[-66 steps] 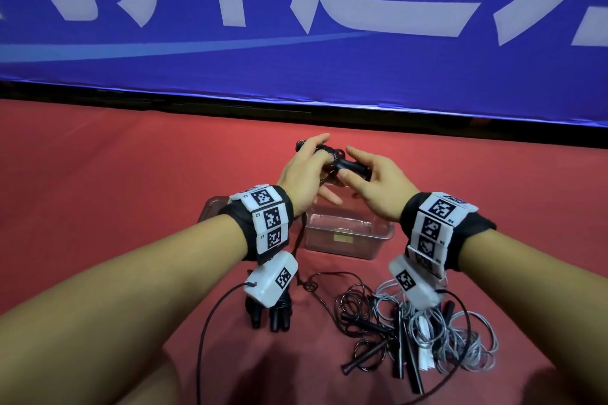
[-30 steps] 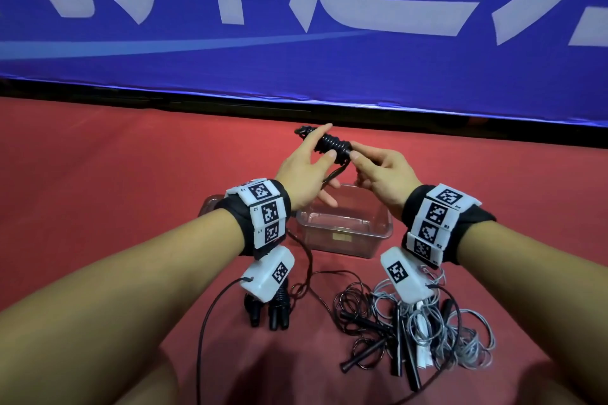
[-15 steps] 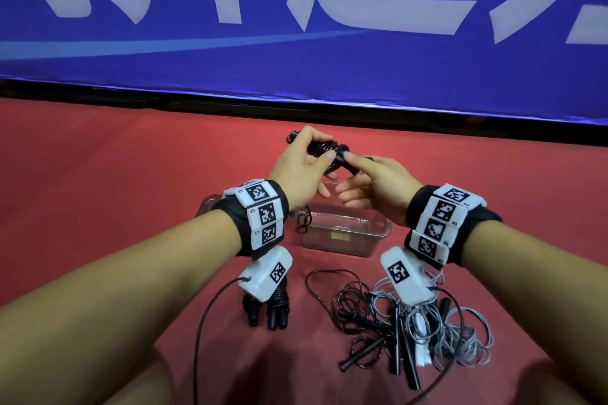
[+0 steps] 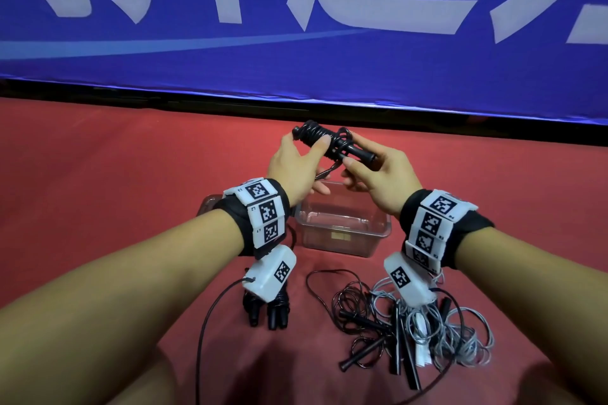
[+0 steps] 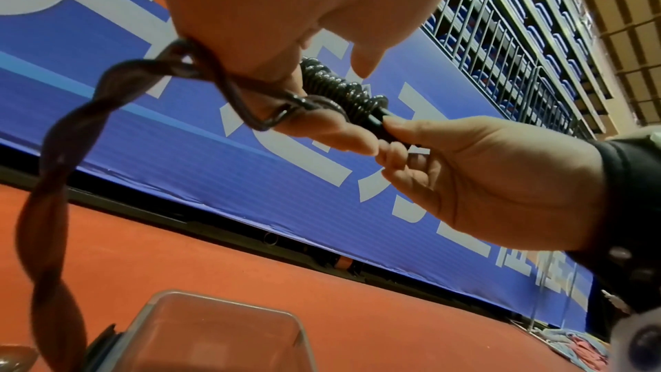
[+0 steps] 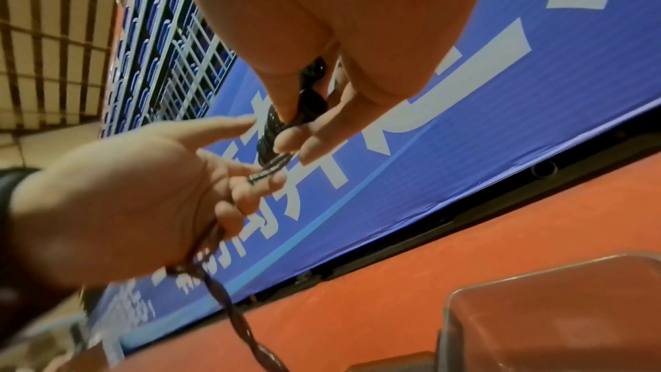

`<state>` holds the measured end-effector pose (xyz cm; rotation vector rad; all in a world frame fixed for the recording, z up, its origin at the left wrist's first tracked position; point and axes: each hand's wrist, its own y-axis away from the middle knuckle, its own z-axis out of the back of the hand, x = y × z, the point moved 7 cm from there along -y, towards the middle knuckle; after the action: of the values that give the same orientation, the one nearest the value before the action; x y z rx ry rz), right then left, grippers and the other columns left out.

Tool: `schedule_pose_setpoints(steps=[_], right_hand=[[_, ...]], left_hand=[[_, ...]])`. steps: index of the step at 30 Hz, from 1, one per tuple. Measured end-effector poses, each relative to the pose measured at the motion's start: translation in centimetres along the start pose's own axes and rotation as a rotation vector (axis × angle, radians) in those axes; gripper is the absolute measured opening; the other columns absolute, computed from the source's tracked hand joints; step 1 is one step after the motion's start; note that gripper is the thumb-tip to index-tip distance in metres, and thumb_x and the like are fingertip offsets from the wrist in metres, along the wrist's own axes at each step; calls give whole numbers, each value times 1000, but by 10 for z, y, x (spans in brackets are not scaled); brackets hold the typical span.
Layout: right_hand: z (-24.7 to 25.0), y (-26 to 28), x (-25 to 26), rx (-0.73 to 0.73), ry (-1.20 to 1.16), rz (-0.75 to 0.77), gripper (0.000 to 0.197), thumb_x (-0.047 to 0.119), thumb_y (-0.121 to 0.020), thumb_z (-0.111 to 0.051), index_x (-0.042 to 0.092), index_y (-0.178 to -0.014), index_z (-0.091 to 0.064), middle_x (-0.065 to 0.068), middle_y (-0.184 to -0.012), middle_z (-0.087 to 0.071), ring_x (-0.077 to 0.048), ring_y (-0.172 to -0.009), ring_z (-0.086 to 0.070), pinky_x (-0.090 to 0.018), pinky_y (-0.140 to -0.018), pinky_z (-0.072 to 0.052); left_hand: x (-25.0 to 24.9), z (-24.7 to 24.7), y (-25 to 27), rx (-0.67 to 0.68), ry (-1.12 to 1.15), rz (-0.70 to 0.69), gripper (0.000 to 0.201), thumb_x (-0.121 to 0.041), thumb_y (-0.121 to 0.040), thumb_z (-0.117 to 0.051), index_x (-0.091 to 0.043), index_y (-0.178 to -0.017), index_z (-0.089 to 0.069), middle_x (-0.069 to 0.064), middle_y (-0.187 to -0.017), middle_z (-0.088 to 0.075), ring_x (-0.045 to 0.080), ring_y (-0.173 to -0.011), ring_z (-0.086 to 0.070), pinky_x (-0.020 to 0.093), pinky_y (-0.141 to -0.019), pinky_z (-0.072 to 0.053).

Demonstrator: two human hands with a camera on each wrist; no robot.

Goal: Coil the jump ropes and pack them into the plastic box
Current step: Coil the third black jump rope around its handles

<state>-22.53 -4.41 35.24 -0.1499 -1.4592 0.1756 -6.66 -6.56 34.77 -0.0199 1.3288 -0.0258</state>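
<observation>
I hold the black jump rope [image 4: 332, 145] up at the centre of the head view, right above the clear plastic box [image 4: 342, 230], so that once it is wound I judge it only has to drop straight down. My left hand [image 4: 296, 168] curls around the wrapped end of the handles, thumb laid along the coils to keep them from springing loose. My right hand [image 4: 378, 177] pinches the bare end of the handles between thumb and forefinger, which steadies the bundle while the cord goes round.

The left wrist view shows what the head view hides: a twisted tail of cord [image 5: 60, 180] runs out of my left palm and hangs down the left edge of the frame towards the box, so the coiling is not yet done. The right wrist view shows my lower left fingers hooked over that same tail.

Only the head view takes in the bottom of the frame, where a wound black bundle [image 4: 266, 309] and a loose tangle of black and grey ropes [image 4: 411, 325] lie on the red floor [image 4: 98, 181].
</observation>
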Motion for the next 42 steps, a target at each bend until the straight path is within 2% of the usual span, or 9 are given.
schedule_pose_setpoints(steps=[6, 9, 12, 15, 24, 28, 31, 36, 42], right_hand=[[-14, 6, 10, 67, 155, 11, 43, 7, -99, -56, 33, -133, -51, -1, -92, -65, -21, -60, -66, -40, -67, -62], [-19, 7, 9, 84, -89, -184, 24, 26, -105, -50, 28, -129, -52, -7, -89, -61, -22, -56, -64, -38, -62, -61], [-20, 8, 0, 86, -201, -354, 31, 44, -108, -33, 30, -126, -54, -9, -76, -61, -19, -50, -59, -32, -53, -59], [-20, 7, -10, 78, -248, -436, 36, 44, -107, -36, 16, -112, -59, -5, -65, -55, -15, -47, -47, -25, -45, -48], [-10, -4, 2, 70, -111, -203, 30, 28, -109, -38, 18, -94, -63, -1, -71, -45, -11, -55, -40, -24, -55, -40], [-7, -6, 5, 101, 43, -88, 26, 25, -108, -39, 21, -107, -65, -3, -73, -42, -9, -57, -41, -23, -58, -43], [-5, -10, 7, 76, 113, -46, 22, 24, -106, -45, 19, -121, -60, -5, -74, -44, -11, -63, -44, -26, -62, -47], [-4, -10, 11, 60, 143, 15, 22, 17, -102, -55, 19, -124, -59, -1, -77, -50, -10, -65, -50, -25, -65, -52], [-4, -4, 3, 68, -178, -208, 32, 16, -99, -60, 14, -130, -56, -5, -78, -55, -12, -58, -55, -29, -62, -59]], left_hand=[[6, 5, -4, -71, 137, 54, 57, -53, -95, -61, -15, -133, -41, 11, -93, -74, 19, -50, -70, 21, -40, -41], [4, 8, -4, -58, 163, 34, 59, -49, -94, -65, -20, -137, -38, 14, -103, -73, 18, -54, -71, 19, -41, -42], [2, 5, 0, -19, 151, -14, 54, -47, -93, -68, -28, -134, -38, 11, -101, -75, 20, -58, -73, 19, -47, -44], [-3, 1, 4, 14, 140, -37, 56, -44, -94, -67, -29, -139, -37, 7, -94, -77, 21, -58, -73, 18, -47, -45], [-5, -2, -3, 76, -8, -10, 75, -54, -98, -55, -38, -159, -13, 6, -74, -76, 21, -57, -72, 25, -52, -51], [-2, -6, -5, 84, 73, 38, 62, -42, -101, -55, -27, -153, -23, 10, -79, -77, 24, -58, -72, 26, -52, -52], [-6, -7, -5, 88, 158, 44, 53, -54, -98, -55, -22, -137, -41, 13, -79, -77, 24, -55, -71, 24, -47, -51], [-5, -4, -5, 74, 215, 32, 45, -48, -99, -58, -26, -136, -45, 13, -80, -77, 19, -50, -67, 21, -41, -40], [-4, -5, -4, 100, 261, 48, 53, -31, -102, -59, -24, -148, -33, 15, -93, -75, 16, -50, -68, 20, -39, -36]])
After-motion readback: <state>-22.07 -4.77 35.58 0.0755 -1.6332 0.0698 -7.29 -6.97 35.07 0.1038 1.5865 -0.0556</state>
